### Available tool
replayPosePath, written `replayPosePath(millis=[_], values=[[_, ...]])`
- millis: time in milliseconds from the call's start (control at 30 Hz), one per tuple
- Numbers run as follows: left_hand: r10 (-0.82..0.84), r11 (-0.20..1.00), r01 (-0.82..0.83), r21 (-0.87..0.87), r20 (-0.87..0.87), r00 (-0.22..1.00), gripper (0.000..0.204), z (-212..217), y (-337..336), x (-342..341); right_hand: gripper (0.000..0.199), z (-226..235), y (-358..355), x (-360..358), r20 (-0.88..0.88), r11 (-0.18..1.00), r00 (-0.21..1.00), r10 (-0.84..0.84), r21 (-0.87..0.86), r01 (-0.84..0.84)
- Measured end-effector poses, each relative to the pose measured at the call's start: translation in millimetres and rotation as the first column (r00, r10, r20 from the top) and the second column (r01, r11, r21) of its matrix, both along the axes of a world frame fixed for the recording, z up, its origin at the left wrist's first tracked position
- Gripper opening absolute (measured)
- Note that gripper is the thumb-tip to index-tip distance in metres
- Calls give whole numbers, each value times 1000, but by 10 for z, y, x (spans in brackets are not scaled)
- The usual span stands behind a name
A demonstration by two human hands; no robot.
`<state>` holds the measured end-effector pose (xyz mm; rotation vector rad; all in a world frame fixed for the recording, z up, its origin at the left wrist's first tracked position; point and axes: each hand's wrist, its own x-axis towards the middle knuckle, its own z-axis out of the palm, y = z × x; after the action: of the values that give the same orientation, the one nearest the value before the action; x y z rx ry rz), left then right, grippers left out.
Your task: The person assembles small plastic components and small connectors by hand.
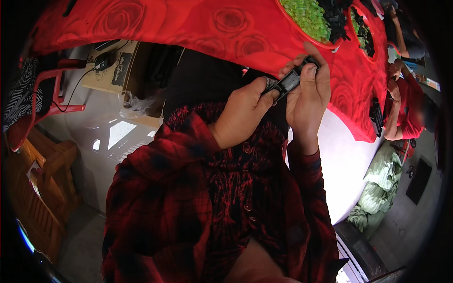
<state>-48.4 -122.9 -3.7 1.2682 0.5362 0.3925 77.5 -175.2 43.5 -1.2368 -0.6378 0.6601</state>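
Observation:
Between my two hands, above my lap, is a slim black plastic piece (289, 83) with a long recess along its upper face. It lies tilted, its far end up and to the right. My left hand (244, 109) pinches the near end between thumb and fingers, where a small grey textured part (270, 84) shows beside the thumb. My right hand (309, 96) grips the far end, thumb on top and fingers behind it. The fingers cover both ends, so I cannot tell the piece's exact kind.
A red rose-patterned cloth (188, 26) covers the table ahead. On it stand a red basin (325, 46) of small green pieces and black parts, and a second red basin (373, 59). Black strips (376, 117) lie near its right edge. Another person (409, 101) sits right; a red chair (59, 75) stands left.

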Motion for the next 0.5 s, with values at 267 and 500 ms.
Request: replayPosePath(millis=[267,500], values=[[208,869,-225,440,87,974,18,-7,45,58,40,-40,-36,0,21,998,1000,-13,58,12],[99,978,-88,190,-48,994,10,55,60,58,38,-56,-61,-20,4,999,999,-42,26,42]])
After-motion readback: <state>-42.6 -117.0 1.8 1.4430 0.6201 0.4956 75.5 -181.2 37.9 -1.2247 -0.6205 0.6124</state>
